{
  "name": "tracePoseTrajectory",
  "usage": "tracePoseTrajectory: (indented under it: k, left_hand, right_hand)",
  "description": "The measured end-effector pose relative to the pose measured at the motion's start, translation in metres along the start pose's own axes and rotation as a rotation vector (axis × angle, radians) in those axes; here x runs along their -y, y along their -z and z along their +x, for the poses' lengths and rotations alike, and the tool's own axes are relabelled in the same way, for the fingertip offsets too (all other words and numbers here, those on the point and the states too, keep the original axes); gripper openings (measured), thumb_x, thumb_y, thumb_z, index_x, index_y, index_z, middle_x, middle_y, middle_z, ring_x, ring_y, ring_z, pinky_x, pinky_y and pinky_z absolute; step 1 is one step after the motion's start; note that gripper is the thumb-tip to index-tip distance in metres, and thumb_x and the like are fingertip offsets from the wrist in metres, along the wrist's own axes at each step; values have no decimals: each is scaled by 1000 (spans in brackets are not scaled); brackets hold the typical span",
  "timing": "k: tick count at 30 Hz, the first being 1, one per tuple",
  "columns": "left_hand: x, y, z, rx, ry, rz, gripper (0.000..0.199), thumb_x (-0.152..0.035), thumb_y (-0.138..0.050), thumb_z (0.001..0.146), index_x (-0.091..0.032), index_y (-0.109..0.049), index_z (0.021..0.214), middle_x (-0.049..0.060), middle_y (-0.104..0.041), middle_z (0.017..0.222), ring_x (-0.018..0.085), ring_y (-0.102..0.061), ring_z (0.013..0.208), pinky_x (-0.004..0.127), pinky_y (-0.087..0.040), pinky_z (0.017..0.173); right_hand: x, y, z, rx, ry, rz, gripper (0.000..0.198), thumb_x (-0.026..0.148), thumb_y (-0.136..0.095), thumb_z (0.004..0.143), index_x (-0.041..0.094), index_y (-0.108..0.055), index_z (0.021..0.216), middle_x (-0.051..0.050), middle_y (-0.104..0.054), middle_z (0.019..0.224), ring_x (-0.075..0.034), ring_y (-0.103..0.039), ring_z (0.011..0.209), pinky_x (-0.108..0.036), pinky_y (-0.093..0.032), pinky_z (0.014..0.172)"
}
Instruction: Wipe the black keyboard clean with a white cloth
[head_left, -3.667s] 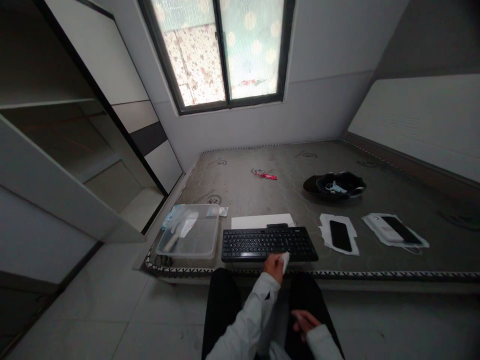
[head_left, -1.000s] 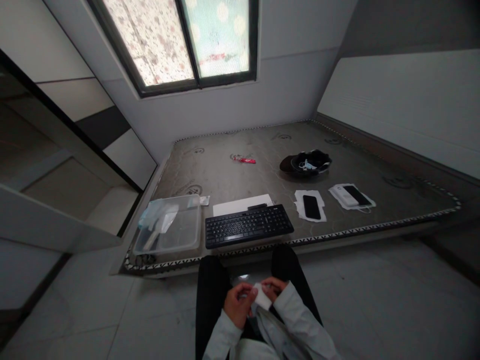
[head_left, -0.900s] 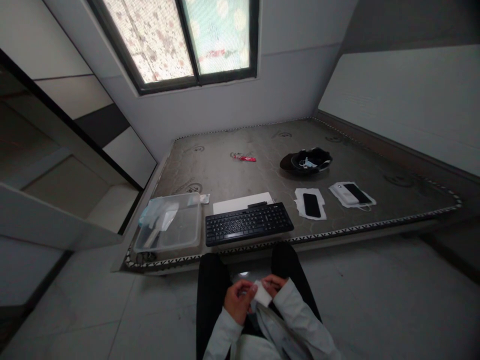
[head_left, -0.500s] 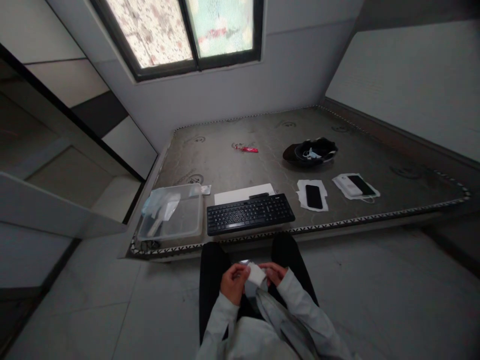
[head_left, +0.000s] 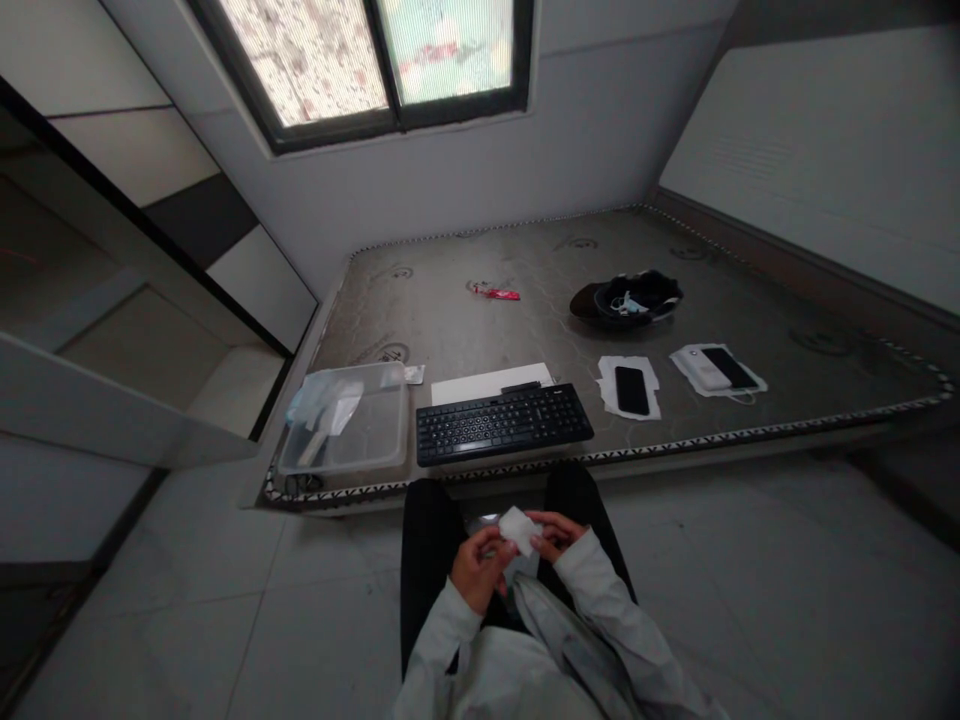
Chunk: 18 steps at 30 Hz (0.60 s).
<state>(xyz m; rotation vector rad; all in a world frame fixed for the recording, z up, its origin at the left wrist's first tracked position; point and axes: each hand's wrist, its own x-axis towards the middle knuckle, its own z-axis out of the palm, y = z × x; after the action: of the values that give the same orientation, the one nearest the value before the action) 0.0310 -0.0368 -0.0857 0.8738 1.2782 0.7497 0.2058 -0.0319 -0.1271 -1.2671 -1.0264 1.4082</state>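
Note:
Just above my lap, my left hand (head_left: 480, 568) pinches the left edge of a small white folded tissue (head_left: 517, 531). On the tissue's other side, the fingers of my right hand (head_left: 556, 534) grip its right edge. It looks soft and roughly square; whether it is paper or cloth is hard to tell. Something pale and shiny shows below and behind my hands, between my knees, too unclear to name. Ahead of my hands, near the mattress edge, lies a black keyboard (head_left: 502, 424).
A clear plastic box (head_left: 367, 430) with items inside stands left of the keyboard. To the right lie a black phone (head_left: 631, 390) on a white cloth and another phone (head_left: 731, 368) with a white device. Farther back are a dark cap (head_left: 592, 303) and a red strap (head_left: 501, 294).
Both hands have shifted slightly with the tissue, which is turned and raised a little. The right fingers now reach farther over its edge. The view has tilted slightly.

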Motion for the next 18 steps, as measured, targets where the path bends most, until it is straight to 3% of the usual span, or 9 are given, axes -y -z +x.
tracePoseTrajectory:
  k: [6,11,15,18]
  left_hand:
    - [3,-1,0,-19,32,18,61,-70,-65,62,-13,-59,82,-1,-65,61,4,-48,30,17,-25,32]
    - [10,0,4,-77,39,18,61,-72,-65,58,-14,-58,73,-6,-55,46,5,-45,28,18,-22,31]
    - [12,1,5,-106,36,23,60,-73,-66,57,-15,-57,69,-10,-45,38,4,-41,27,18,-21,32]
    - [12,1,5,-97,41,29,58,-70,-68,58,-14,-58,69,-8,-50,42,3,-42,28,18,-22,33]
  right_hand:
    - [-19,4,2,106,-46,14,66,64,-75,70,14,-67,112,-6,-65,67,-18,-56,56,-27,-44,54]
    - [-36,10,4,201,-35,15,56,59,-65,84,16,-62,119,-9,-68,82,-17,-59,61,-26,-47,57]
    - [-35,11,5,205,-26,12,55,59,-64,85,15,-63,117,-9,-68,81,-17,-58,60,-26,-46,56]
    - [-26,10,3,221,-28,-7,56,59,-64,84,14,-62,117,-9,-68,81,-19,-60,66,-28,-46,59]
